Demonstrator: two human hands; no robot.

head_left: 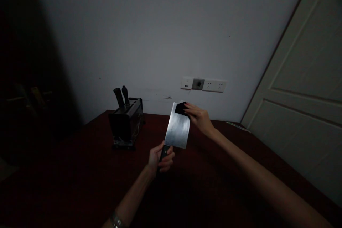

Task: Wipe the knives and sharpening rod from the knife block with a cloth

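Observation:
A cleaver [177, 130] with a broad shiny blade and a dark riveted handle is held up above the table, its blade pointing away from me. My left hand [161, 158] is closed around the handle. Against the far end of the blade, my right hand [198, 116] presses a small black cloth [181, 108], its fingers pinched on it. The cloth covers part of the blade near its tip. Behind it, the right hand's thumb is hard to make out.
A dark knife block [125, 123] with two black handles [121, 96] standing in it is on the reddish-brown table [88, 171], left of the cleaver. Wall sockets [213, 86] sit low on the white wall behind. A pale door [301, 89] stands at the right.

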